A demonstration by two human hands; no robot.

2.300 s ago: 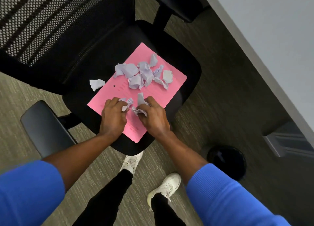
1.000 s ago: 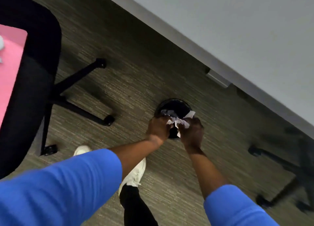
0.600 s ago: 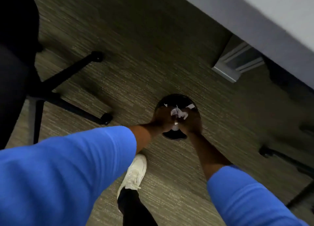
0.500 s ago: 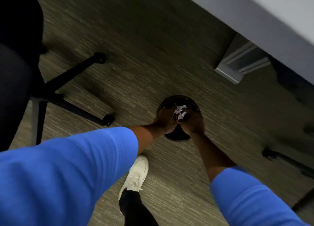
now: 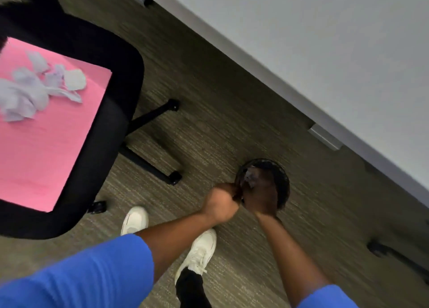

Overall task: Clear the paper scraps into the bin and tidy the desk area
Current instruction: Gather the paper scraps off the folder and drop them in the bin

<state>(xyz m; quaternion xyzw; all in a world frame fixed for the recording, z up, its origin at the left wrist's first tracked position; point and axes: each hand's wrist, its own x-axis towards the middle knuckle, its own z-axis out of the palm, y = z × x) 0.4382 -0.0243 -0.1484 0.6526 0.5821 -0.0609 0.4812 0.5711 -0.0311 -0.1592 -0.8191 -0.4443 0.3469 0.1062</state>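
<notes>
Head view: both hands over the bin (image 5: 284,182); left hand (image 5: 221,202) fisted, contents unclear; right hand (image 5: 261,195) grip unclear.

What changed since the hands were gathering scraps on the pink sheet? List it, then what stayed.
Both hands carried a bunch of pale paper scraps from the chair to the round black bin on the floor. The right hand is now over it, the left hand fisted beside it. The pink sheet and the remaining scraps stayed on the black chair seat.
</notes>
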